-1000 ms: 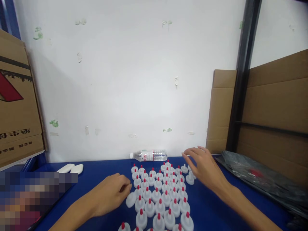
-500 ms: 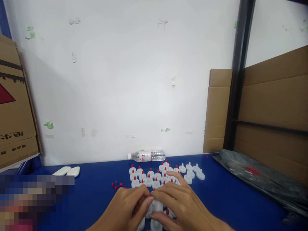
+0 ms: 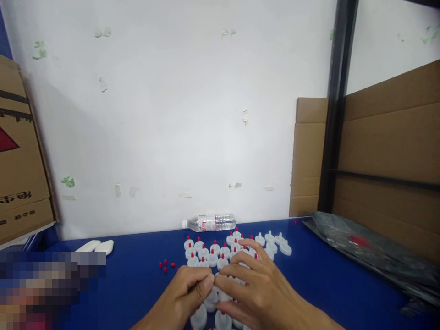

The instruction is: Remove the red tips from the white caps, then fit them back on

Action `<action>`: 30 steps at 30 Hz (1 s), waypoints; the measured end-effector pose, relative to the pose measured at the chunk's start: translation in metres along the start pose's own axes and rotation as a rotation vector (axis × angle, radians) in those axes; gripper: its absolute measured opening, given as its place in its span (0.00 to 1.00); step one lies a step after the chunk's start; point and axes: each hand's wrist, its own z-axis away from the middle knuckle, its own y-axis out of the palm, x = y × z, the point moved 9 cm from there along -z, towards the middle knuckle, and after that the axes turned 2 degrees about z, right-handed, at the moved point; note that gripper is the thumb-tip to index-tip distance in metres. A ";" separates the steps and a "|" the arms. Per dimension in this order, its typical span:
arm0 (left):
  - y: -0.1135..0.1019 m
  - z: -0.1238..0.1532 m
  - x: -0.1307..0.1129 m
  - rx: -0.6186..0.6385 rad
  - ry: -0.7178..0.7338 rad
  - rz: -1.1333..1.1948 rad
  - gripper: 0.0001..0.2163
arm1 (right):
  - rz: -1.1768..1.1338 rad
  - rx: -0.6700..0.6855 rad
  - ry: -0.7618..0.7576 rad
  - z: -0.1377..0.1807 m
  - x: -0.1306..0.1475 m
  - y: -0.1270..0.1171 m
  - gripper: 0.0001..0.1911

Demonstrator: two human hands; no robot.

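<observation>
Several white bottle caps with red tips (image 3: pixel 213 251) stand in rows on the blue table (image 3: pixel 137 275). Over the near rows, my left hand (image 3: pixel 185 293) and my right hand (image 3: pixel 256 288) meet fingertip to fingertip. The left thumb and forefinger are pinched together, and what they hold is hidden. My right hand's fingers curl over the caps, touching the left fingertips, and what they grip is not visible. A few white caps without red tips (image 3: pixel 280 245) lie at the back right of the group. Loose red tips (image 3: pixel 165 265) lie left of the rows.
A clear water bottle (image 3: pixel 209 222) lies on its side against the white wall. Two white oblong pieces (image 3: pixel 96 246) rest at the left. Cardboard boxes (image 3: pixel 20 156) stand left, cardboard sheets (image 3: pixel 388 151) right. A dark plastic bag (image 3: pixel 371 252) covers the table's right side.
A second ago my hands were apart, the right reaching to the far caps. They have come together over the near rows and stayed pinched there, shifting only slightly.
</observation>
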 end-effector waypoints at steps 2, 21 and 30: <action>0.008 -0.003 0.011 0.050 -0.096 0.234 0.32 | 0.042 -0.007 -0.027 -0.001 0.001 -0.001 0.12; -0.058 -0.002 0.028 -0.010 -0.093 -0.916 0.13 | 0.361 0.293 0.548 0.036 -0.145 -0.009 0.05; -0.069 -0.001 0.048 0.008 -0.194 -1.008 0.09 | 0.440 0.717 0.814 0.083 -0.170 0.008 0.04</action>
